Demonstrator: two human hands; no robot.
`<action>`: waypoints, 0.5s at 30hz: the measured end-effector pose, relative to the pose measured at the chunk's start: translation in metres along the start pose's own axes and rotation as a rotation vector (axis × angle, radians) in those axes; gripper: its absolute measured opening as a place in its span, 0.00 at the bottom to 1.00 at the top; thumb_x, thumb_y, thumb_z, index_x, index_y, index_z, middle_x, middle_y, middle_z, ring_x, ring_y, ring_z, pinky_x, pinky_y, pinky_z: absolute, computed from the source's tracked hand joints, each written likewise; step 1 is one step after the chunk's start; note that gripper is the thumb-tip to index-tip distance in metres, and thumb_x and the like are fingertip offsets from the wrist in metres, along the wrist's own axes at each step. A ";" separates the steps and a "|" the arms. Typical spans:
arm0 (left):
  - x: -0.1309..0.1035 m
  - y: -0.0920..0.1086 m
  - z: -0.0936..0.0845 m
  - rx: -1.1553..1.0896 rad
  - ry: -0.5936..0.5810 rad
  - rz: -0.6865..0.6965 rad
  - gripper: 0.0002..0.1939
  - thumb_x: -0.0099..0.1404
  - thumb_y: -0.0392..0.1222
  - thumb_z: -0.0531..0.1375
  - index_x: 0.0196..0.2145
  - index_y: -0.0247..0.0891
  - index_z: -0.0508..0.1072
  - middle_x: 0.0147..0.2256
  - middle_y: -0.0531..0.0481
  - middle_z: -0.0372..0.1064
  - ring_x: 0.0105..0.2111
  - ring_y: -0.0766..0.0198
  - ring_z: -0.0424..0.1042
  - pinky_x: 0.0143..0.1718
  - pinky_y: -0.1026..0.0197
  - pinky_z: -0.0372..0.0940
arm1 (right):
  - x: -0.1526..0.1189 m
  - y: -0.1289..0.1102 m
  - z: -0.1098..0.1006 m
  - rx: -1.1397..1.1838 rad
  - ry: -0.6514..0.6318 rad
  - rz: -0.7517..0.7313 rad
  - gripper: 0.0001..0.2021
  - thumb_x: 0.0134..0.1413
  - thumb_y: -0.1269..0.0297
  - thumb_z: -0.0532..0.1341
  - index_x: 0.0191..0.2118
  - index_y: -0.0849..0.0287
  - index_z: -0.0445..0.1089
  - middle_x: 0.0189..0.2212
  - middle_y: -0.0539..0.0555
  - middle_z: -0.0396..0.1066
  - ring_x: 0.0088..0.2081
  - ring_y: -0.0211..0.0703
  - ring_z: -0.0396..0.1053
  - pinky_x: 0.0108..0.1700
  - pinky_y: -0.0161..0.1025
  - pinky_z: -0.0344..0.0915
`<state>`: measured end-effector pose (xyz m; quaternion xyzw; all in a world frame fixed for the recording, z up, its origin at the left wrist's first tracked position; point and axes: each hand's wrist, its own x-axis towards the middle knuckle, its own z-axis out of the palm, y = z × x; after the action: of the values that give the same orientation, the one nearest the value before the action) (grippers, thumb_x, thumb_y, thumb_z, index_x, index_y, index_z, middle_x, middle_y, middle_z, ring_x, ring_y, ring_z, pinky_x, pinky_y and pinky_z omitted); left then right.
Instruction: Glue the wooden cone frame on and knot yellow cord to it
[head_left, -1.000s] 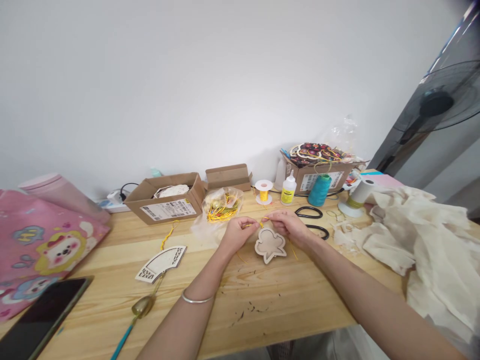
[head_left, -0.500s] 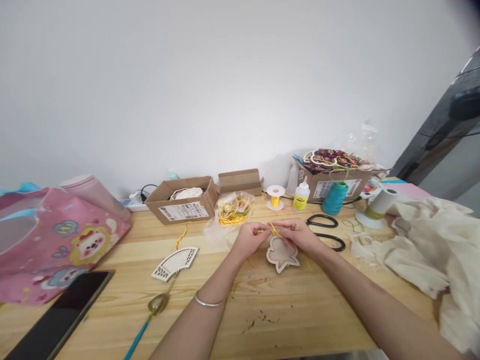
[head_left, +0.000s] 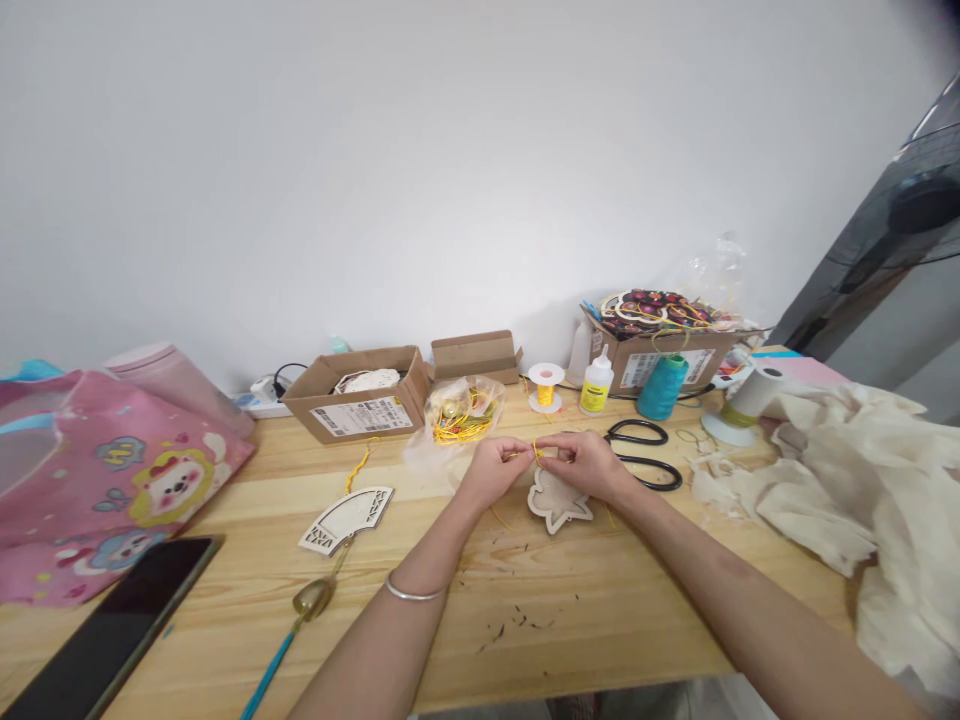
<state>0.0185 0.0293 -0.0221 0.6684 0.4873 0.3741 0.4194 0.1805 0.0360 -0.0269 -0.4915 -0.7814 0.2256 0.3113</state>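
My left hand and my right hand meet over the middle of the table, fingertips pinched on a thin yellow cord. Just below the fingers lies a pale flower-shaped frame with a beige panel inside; the cord runs by its top edge, and my right fingers partly cover it. Loose cord ends trail on the wood to either side. To the left rests a fan-shaped wooden piece with cut-out corners and a yellow braided cord.
Black-handled scissors lie beside my right hand. Behind stand a cord spool, a glue bottle, a teal thread cone and cardboard boxes. A spoon, phone, pink bag and beige cloth flank the work.
The view has shifted slightly. My right fingers have drawn closer to my left fingertips, and the yellow cord is now bunched between them above the flower-shaped frame.
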 end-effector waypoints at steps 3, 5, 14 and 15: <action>0.000 -0.001 0.000 0.017 -0.007 -0.005 0.11 0.51 0.40 0.55 0.28 0.33 0.73 0.24 0.51 0.70 0.21 0.70 0.62 0.24 0.68 0.56 | 0.000 -0.001 -0.001 -0.031 0.005 0.004 0.13 0.41 0.61 0.57 0.35 0.57 0.72 0.12 0.45 0.58 0.16 0.30 0.52 0.19 0.28 0.48; 0.000 -0.001 0.000 0.028 -0.006 -0.001 0.11 0.51 0.40 0.54 0.28 0.33 0.73 0.24 0.51 0.71 0.22 0.69 0.63 0.25 0.67 0.57 | 0.000 -0.002 -0.002 -0.045 0.004 0.004 0.13 0.41 0.61 0.57 0.35 0.57 0.72 0.12 0.45 0.58 0.16 0.30 0.52 0.19 0.28 0.48; 0.001 -0.003 0.001 -0.003 -0.030 0.018 0.10 0.51 0.41 0.55 0.26 0.33 0.73 0.26 0.49 0.71 0.26 0.67 0.66 0.29 0.66 0.59 | -0.002 -0.008 -0.005 -0.104 0.008 -0.020 0.08 0.42 0.62 0.57 0.29 0.55 0.72 0.18 0.47 0.68 0.18 0.31 0.58 0.22 0.29 0.51; 0.001 -0.003 0.001 -0.007 -0.033 0.019 0.11 0.51 0.42 0.55 0.26 0.33 0.73 0.26 0.50 0.71 0.25 0.67 0.66 0.28 0.66 0.59 | -0.002 -0.008 -0.005 -0.103 0.007 -0.022 0.08 0.42 0.63 0.57 0.29 0.56 0.71 0.19 0.48 0.68 0.19 0.31 0.59 0.23 0.29 0.51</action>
<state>0.0185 0.0305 -0.0252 0.6776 0.4727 0.3687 0.4260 0.1795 0.0312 -0.0185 -0.4989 -0.7964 0.1797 0.2908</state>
